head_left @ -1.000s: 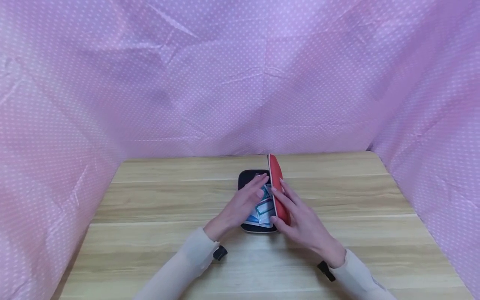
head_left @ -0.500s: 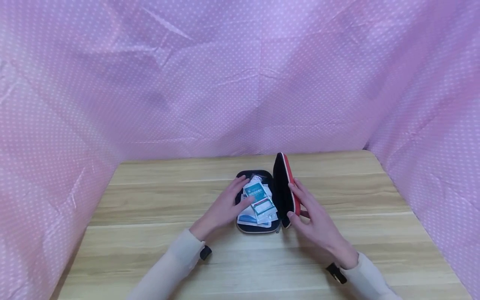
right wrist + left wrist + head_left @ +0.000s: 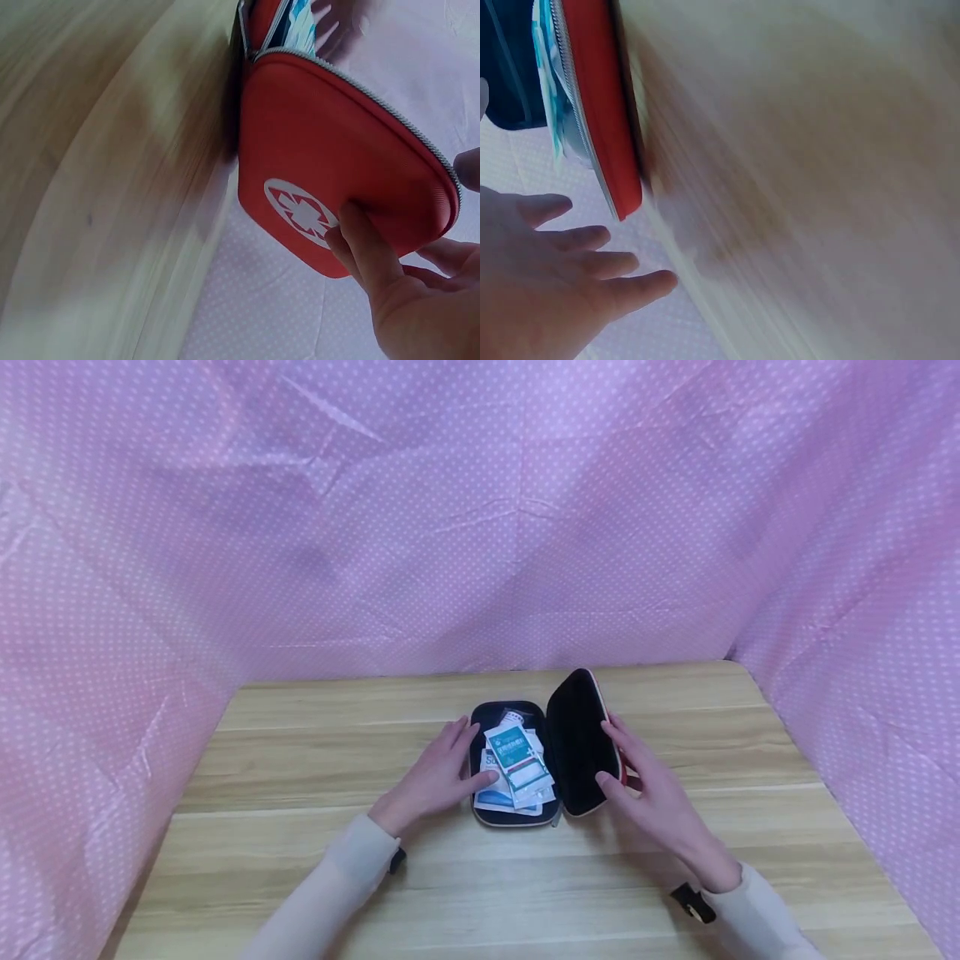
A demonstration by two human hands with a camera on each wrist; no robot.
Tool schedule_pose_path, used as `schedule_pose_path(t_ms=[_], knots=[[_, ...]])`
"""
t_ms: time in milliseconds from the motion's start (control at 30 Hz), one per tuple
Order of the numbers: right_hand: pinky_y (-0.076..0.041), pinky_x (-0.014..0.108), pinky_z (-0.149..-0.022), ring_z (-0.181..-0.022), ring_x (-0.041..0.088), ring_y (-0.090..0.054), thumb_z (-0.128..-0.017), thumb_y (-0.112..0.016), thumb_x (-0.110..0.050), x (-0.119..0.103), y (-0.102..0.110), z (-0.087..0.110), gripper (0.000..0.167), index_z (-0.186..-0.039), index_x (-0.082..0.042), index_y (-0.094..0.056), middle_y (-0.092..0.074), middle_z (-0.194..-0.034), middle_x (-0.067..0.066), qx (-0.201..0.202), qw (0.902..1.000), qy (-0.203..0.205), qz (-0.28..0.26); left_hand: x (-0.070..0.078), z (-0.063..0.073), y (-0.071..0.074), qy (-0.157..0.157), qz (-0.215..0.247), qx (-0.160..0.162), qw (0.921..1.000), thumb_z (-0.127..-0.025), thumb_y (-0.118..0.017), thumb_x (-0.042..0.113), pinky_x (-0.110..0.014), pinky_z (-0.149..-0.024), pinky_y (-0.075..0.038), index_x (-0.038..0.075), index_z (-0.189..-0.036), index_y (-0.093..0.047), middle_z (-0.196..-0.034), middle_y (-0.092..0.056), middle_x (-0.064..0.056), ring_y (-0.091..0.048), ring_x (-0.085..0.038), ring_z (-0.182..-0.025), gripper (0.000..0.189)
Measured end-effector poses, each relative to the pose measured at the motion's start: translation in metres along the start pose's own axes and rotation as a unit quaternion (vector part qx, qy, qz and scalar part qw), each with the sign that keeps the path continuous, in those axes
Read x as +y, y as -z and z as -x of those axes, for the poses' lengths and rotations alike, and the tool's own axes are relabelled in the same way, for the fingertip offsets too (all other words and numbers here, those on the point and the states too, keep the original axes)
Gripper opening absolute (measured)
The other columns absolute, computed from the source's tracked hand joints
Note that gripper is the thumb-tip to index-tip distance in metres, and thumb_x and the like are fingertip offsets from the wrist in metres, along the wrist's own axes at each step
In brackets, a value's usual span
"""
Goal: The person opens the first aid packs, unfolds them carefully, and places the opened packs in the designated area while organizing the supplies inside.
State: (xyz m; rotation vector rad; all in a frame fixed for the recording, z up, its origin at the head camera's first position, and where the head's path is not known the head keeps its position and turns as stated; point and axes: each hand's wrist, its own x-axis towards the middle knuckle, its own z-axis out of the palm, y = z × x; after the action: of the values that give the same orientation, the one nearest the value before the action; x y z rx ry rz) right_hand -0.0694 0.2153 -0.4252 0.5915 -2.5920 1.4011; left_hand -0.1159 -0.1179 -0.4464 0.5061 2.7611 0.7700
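Note:
A red zippered first-aid case stands unzipped on the table, its base (image 3: 482,713) lying flat and its black-lined lid (image 3: 577,752) tilted up to the right. Teal-and-white packets (image 3: 517,756) are piled in the base. My right hand (image 3: 656,802) holds the lid by its outer edge, thumb at the rim and fingers behind. In the right wrist view those fingers lie on the lid's red outside, near a white cross emblem (image 3: 302,212). At the base's left side is my left hand (image 3: 431,777), fingers extended and thumb over the rim; the left wrist view shows it beside the red wall (image 3: 604,105).
The wooden table (image 3: 300,760) extends around the case on every side. A pink polka-dot cloth (image 3: 450,527) hangs behind the table and along both sides.
The lid has swung from nearly upright over the base to tilted back on the right, my right hand moving with it. My left hand has drawn left from over the packets to the base's left edge.

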Motion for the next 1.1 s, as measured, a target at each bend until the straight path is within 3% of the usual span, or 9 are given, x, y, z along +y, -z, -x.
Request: schedule_pose_path(t_ms=[267,433,500,733,933,1033,1100], knots=[[-0.047,0.008,-0.088,-0.132,0.043,-0.053,-0.102,-0.065,-0.007,0.009,0.014,-0.001,0.057,-0.154,0.002,-0.044,-0.035,-0.163,0.023,0.0,0.9995,-0.012,0.028,-0.006,-0.001,-0.002,0.018,-0.031,-0.034,0.9988,-0.091,-0.06,0.074,-0.056,-0.124,-0.021,0.016,-0.166,-0.024,-0.173,-0.012,-0.011,-0.011,-0.034,-0.158,0.102],[-0.043,0.005,-0.092,-0.138,0.02,-0.045,-0.103,-0.063,-0.007,0.019,0.022,-0.001,0.052,-0.15,0.006,-0.048,-0.043,-0.158,0.024,0.006,0.9981,-0.009,0.061,-0.008,-0.003,-0.004,0.021,-0.049,-0.044,0.9976,-0.088,-0.061,0.076,-0.057,-0.124,-0.02,0.019,-0.167,-0.022,-0.174,-0.01,-0.008,-0.011,-0.034,-0.158,0.104],[-0.042,0.005,-0.093,-0.138,0.016,-0.043,-0.102,-0.064,-0.006,0.023,0.024,-0.001,0.051,-0.149,0.008,-0.049,-0.044,-0.157,0.026,0.005,0.9976,-0.007,0.069,-0.008,-0.003,-0.004,0.019,-0.055,-0.047,0.9972,-0.088,-0.061,0.076,-0.058,-0.124,-0.021,0.019,-0.167,-0.023,-0.174,-0.01,-0.009,-0.012,-0.035,-0.158,0.105],[-0.04,0.002,-0.092,-0.129,0.046,-0.052,-0.097,-0.067,0.001,0.04,0.033,-0.001,0.051,-0.145,0.013,-0.051,-0.046,-0.15,0.034,-0.019,0.9972,-0.015,0.07,-0.009,-0.004,-0.006,0.017,-0.077,-0.052,0.9956,-0.086,-0.062,0.079,-0.056,-0.124,-0.023,0.018,-0.166,-0.024,-0.174,-0.01,-0.01,-0.015,-0.037,-0.158,0.108],[-0.032,-0.002,-0.093,-0.126,0.05,-0.053,-0.095,-0.068,0.005,0.052,0.038,-0.001,0.052,-0.143,0.015,-0.051,-0.048,-0.146,0.037,-0.041,0.9935,-0.013,0.106,-0.011,-0.004,-0.008,0.008,-0.086,-0.046,0.9952,-0.085,-0.061,0.081,-0.055,-0.124,-0.023,0.013,-0.166,-0.024,-0.173,-0.011,-0.012,-0.016,-0.04,-0.157,0.112],[-0.037,0.003,-0.095,-0.125,0.051,-0.054,-0.092,-0.069,0.007,0.057,0.039,0.0,0.052,-0.14,0.017,-0.052,-0.049,-0.144,0.039,-0.055,0.992,-0.005,0.113,-0.012,-0.003,-0.009,0.006,-0.088,-0.046,0.9951,-0.085,-0.061,0.08,-0.054,-0.124,-0.023,0.011,-0.165,-0.024,-0.173,-0.011,-0.013,-0.017,-0.04,-0.156,0.113],[-0.048,0.016,-0.097,-0.124,0.051,-0.055,-0.091,-0.071,0.008,0.059,0.039,0.0,0.053,-0.139,0.018,-0.052,-0.05,-0.142,0.04,-0.064,0.9913,0.0,0.115,-0.013,-0.003,-0.009,0.008,-0.092,-0.046,0.9947,-0.085,-0.061,0.081,-0.053,-0.124,-0.024,0.011,-0.165,-0.024,-0.173,-0.01,-0.013,-0.017,-0.04,-0.156,0.113]])
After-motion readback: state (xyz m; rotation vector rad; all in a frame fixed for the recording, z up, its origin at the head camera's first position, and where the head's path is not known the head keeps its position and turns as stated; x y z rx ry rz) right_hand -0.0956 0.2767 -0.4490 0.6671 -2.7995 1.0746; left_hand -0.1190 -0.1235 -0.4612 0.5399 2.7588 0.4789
